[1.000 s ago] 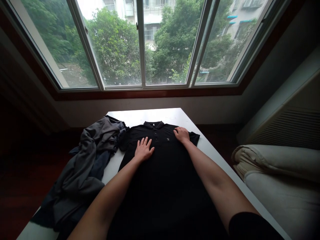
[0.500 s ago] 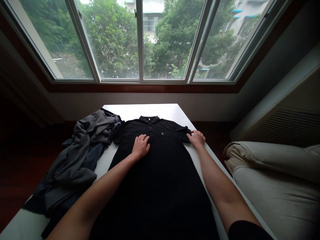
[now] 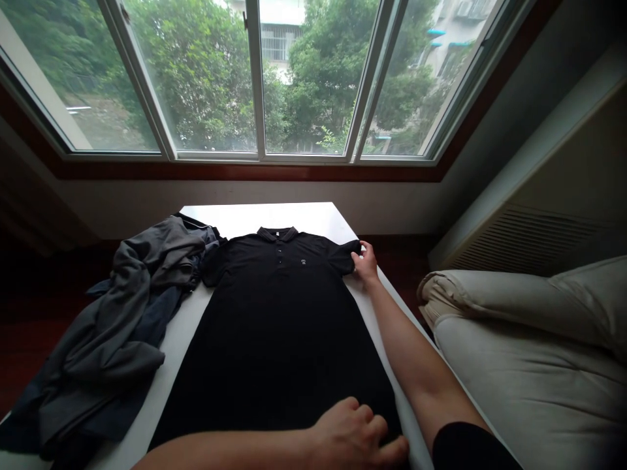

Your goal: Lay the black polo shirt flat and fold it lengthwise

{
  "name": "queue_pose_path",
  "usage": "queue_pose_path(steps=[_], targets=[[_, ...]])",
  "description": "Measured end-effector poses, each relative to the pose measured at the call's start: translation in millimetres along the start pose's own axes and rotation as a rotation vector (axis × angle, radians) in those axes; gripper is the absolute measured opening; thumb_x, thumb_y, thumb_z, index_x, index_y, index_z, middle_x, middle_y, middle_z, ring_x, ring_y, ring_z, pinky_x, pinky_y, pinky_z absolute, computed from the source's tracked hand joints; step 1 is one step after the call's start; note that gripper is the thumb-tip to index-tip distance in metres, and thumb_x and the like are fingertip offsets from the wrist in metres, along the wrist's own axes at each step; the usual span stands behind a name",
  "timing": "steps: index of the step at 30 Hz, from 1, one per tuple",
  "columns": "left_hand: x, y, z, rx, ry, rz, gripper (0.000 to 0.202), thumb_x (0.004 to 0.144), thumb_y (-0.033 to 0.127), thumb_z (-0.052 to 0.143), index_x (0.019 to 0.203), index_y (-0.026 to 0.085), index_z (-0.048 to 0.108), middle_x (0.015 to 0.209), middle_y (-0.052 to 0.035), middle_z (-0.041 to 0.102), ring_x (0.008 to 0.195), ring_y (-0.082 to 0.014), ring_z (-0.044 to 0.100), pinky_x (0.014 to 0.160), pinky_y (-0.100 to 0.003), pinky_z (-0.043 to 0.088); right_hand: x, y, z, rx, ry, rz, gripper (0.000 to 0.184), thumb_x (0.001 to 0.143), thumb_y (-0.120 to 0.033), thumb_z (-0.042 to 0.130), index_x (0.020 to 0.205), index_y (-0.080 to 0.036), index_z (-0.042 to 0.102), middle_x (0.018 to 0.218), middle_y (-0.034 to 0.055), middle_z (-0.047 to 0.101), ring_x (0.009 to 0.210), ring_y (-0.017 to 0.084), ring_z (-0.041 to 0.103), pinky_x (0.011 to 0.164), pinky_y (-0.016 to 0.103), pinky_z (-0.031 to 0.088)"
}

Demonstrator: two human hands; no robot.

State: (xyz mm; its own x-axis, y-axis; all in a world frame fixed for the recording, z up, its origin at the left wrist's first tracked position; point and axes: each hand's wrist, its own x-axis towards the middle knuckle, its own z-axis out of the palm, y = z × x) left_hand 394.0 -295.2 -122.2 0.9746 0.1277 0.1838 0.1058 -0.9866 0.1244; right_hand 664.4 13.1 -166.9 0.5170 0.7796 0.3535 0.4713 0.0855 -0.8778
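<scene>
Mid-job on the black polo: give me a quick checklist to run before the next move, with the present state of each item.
1. Black polo lies flat, front up, collar toward the window: ok.
2. Right hand pinches the right sleeve at its edge: ok.
3. Left hand rests at the hem, near corner on the right side: ok; whether it grips the cloth: cannot tell.
4. Left sleeve clear of the grey clothes pile: not ok, they touch.
5. Bare table beyond the collar: ok.
6. Hem fully on the table: cannot tell, out of frame.
</scene>
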Motion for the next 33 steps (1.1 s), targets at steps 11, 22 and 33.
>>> queue_pose_path(steps=[11, 22, 33], targets=[[-3, -8, -9.2, -0.16, -0.116, 0.037, 0.039, 0.1, 0.039, 0.055, 0.137, 0.029, 0.05, 0.088, 0.0002, 0.07, 0.07, -0.0201, 0.067, 0.055, -0.032, 0.034, -2, -7, 10, 0.552, -0.109, 0.242, 0.065, 0.058, -0.034, 0.075, 0.121, -0.022, 0.067, 0.092, 0.0025, 0.068, 0.074, 0.017, 0.061, 0.062, 0.029, 0.053], [-7, -37, -38.1, -0.327, -0.043, -0.528, 0.049, 0.085, 0.063, 0.066, 0.112, 0.024, 0.054, 0.109, -0.0033, 0.065, 0.091, -0.0242, 0.065, 0.078, -0.036, 0.05, -6, -5, 10, 0.453, -0.092, 0.256, 0.044, 0.067, -0.044, 0.075, 0.104, -0.021, 0.075, 0.098, 0.005, 0.075, 0.088, 0.023, 0.069, 0.077, 0.035, 0.057], [-9, -43, -38.9, -0.033, 0.022, -0.26, 0.023, 0.103, 0.026, 0.05, 0.125, 0.023, 0.052, 0.117, -0.0074, 0.058, 0.098, -0.022, 0.054, 0.082, -0.036, 0.043, -7, -2, 11, 0.297, -0.138, 0.164, 0.043, 0.075, -0.047, 0.07, 0.108, -0.02, 0.077, 0.111, 0.0082, 0.075, 0.104, 0.028, 0.069, 0.093, 0.041, 0.056]])
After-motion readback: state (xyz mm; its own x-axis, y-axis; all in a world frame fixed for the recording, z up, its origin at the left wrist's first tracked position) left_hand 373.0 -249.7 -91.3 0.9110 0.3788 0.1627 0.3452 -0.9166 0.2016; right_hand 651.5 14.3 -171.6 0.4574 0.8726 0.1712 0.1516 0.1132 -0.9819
